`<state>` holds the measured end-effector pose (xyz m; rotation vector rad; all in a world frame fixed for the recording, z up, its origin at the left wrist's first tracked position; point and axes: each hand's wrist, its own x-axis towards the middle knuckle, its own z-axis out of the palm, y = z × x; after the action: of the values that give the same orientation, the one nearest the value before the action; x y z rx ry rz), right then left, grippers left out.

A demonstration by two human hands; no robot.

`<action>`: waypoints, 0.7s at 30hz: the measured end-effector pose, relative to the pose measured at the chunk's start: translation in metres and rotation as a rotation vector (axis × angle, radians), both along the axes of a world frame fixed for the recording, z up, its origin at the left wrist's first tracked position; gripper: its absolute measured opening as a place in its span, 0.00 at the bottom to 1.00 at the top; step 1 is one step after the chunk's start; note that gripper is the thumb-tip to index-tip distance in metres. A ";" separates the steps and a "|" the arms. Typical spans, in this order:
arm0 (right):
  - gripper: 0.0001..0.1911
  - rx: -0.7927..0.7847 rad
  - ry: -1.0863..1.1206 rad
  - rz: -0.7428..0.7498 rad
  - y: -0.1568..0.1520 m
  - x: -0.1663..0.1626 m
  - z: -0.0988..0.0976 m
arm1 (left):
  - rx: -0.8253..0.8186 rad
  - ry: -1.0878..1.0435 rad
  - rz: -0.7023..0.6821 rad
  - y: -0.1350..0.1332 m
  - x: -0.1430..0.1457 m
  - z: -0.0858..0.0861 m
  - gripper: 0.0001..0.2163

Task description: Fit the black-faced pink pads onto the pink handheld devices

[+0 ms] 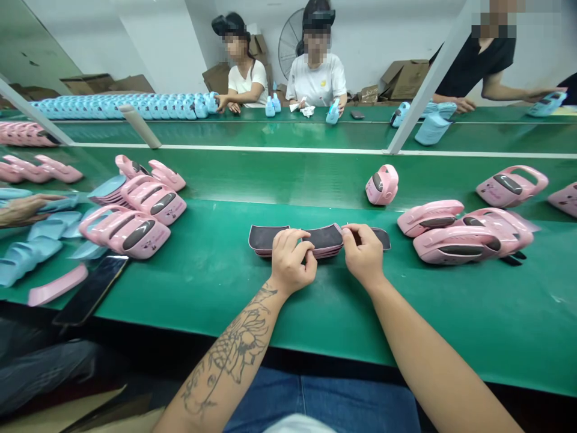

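A short stack of dark, pink-edged curved panels (270, 238) lies on the green work surface (216, 282) straight ahead of me. My left hand (292, 260) rests on the middle of the stack, fingers curled and pinching one panel. My right hand (363, 252) is closed on the right end of a dark panel (382, 237), thumb and fingers pinched on its edge. Both hands are close together, almost touching.
Pink plastic casings lie right (455, 237) and left (130, 231); one stands upright (382, 184) behind the stack. A dark phone (92, 288) lies at the near left edge. Light blue parts (31, 249) lie far left. Other people sit across a conveyor belt (288, 135) with blue casings (121, 106).
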<state>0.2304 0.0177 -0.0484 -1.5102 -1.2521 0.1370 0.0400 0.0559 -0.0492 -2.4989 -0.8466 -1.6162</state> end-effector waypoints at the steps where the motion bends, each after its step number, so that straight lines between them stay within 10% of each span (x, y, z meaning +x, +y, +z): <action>1: 0.12 0.001 -0.002 0.002 0.000 0.000 0.000 | -0.010 0.002 -0.008 0.000 0.000 -0.001 0.08; 21: 0.10 0.000 -0.017 0.017 -0.001 -0.001 0.004 | -0.108 -0.019 -0.014 -0.004 0.002 -0.002 0.07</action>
<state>0.2292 0.0163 -0.0444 -1.5040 -1.2788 0.1355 0.0417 0.0523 -0.0510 -2.5700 -0.9460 -1.6434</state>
